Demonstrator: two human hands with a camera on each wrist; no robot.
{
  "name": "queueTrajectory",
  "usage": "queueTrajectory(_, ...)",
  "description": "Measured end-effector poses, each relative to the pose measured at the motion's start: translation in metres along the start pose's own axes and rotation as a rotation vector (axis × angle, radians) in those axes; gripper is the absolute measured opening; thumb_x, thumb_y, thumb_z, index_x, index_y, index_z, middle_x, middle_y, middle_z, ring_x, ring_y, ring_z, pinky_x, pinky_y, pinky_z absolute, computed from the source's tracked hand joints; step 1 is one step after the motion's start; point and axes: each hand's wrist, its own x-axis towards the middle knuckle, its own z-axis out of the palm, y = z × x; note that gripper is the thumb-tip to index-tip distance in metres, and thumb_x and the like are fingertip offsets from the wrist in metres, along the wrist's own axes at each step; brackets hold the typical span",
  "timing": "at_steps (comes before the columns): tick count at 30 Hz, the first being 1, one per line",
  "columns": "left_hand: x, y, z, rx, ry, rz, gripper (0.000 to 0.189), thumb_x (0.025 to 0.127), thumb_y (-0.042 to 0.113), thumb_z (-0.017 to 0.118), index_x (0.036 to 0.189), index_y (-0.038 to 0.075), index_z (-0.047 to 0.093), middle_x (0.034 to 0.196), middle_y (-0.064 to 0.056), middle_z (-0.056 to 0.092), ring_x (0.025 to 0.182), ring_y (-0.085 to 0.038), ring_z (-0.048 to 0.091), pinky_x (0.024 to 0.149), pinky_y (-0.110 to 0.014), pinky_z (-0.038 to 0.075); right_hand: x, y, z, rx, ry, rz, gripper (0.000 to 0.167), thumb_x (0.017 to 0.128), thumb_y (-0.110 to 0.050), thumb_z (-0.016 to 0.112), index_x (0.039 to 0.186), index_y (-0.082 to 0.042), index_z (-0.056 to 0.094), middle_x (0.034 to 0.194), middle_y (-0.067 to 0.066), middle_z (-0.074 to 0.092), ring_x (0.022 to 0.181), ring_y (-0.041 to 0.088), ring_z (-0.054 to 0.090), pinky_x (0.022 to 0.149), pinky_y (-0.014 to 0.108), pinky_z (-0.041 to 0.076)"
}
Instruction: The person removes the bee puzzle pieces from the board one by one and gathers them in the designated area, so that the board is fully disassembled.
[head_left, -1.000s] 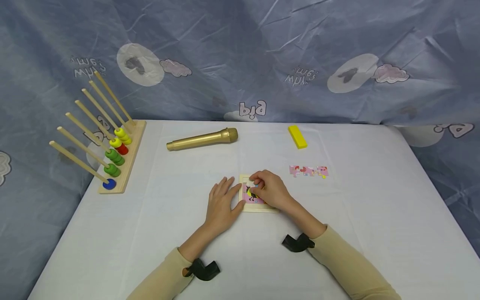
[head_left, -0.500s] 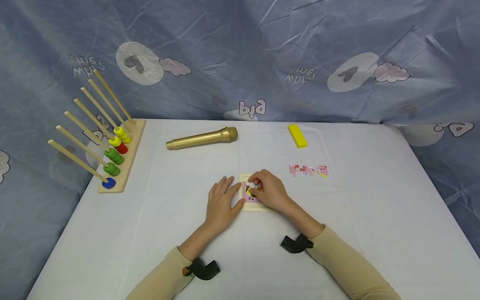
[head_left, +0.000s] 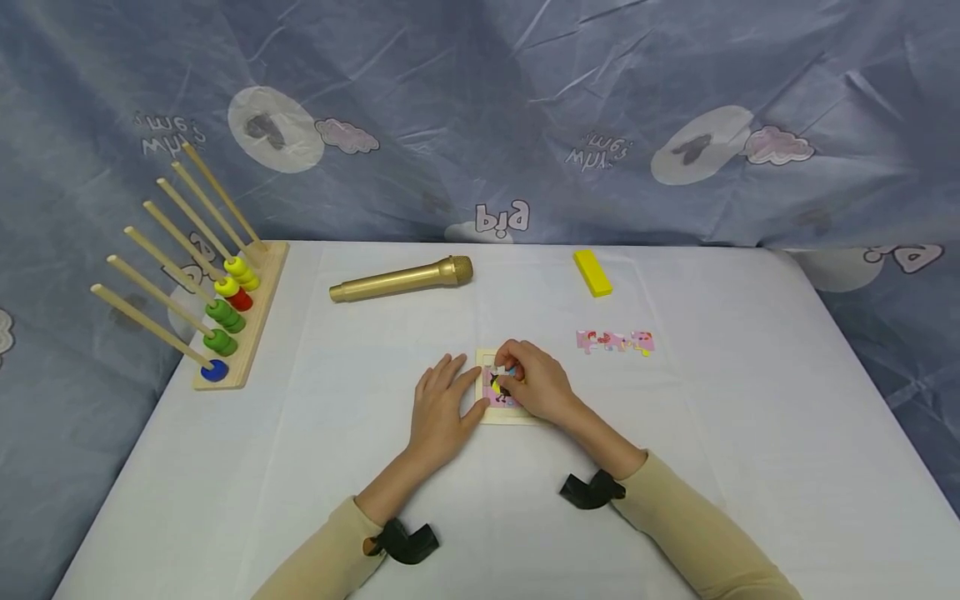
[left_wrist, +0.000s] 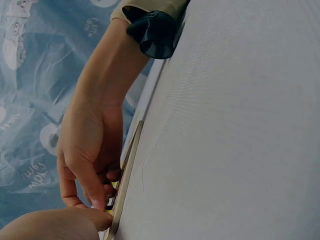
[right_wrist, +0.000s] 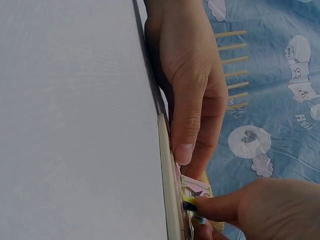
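Observation:
A small wooden-framed jigsaw puzzle (head_left: 510, 416) lies on the white table, with pink picture pieces in it. My left hand (head_left: 442, 408) rests flat at its left side, fingers spread, thumb and forefinger touching the frame. Over the puzzle, my right hand (head_left: 542, 385) pinches a puzzle piece (right_wrist: 194, 185) between thumb and fingers. In the right wrist view that piece stands tilted up from the frame, pink with a dark and yellow print. The right hand hides the right part of the puzzle. A few loose puzzle pieces (head_left: 615, 342) lie beyond it to the right.
A gold microphone (head_left: 402, 279) lies toward the back of the table. Behind the loose pieces is a yellow block (head_left: 592, 273). At the left stands a wooden peg rack (head_left: 258, 321) with colored beads (head_left: 225, 315). A blue-grey patterned cloth (head_left: 480, 108) hangs behind.
The right hand's fingers have shifted slightly over the puzzle, and a pale piece edge now shows at its fingertips. The left hand stays on the frame.

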Motion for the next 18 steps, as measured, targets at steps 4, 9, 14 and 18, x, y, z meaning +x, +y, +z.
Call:
queueTrajectory(4,0.0,-0.001,0.002,0.014,0.02,0.007,0.043,0.085,0.026,0.073,0.125,0.01,0.066,0.141,-0.015,0.054,0.138,-0.035,0.04,0.112,-0.057,0.027,-0.001,0.0,-0.001,0.065,0.0,0.014,0.013,0.087,-0.006,0.069,0.093,-0.012,0.059,0.08,0.002,0.061,0.065,0.011,0.05,0.061,0.023,0.04)
queueTrajectory(9,0.001,-0.001,0.002,0.017,-0.014,-0.021,0.044,0.087,0.028,0.072,0.127,0.012,0.065,0.144,-0.013,0.052,0.141,-0.033,0.038,0.115,-0.055,0.025,-0.001,-0.001,-0.004,0.19,-0.033,0.063,0.011,0.09,-0.003,0.066,0.095,-0.011,0.06,0.082,0.004,0.058,0.069,0.014,0.051,0.064,0.024,0.041)
queueTrajectory(14,0.001,0.0,0.001,0.016,-0.022,-0.024,0.045,0.087,0.029,0.071,0.128,0.012,0.064,0.144,-0.014,0.052,0.141,-0.033,0.038,0.115,-0.056,0.025,0.001,-0.003,-0.014,0.301,-0.027,0.126,0.01,0.091,-0.002,0.062,0.098,-0.01,0.062,0.085,0.006,0.058,0.074,0.018,0.051,0.068,0.024,0.044)
queueTrajectory(18,0.0,0.0,0.0,0.021,-0.015,-0.016,0.045,0.087,0.029,0.072,0.127,0.011,0.065,0.144,-0.014,0.052,0.141,-0.034,0.038,0.114,-0.056,0.025,0.003,-0.004,-0.026,0.37,-0.003,0.164,0.01,0.093,-0.005,0.061,0.102,-0.007,0.063,0.086,0.007,0.058,0.074,0.023,0.055,0.065,0.022,0.047)
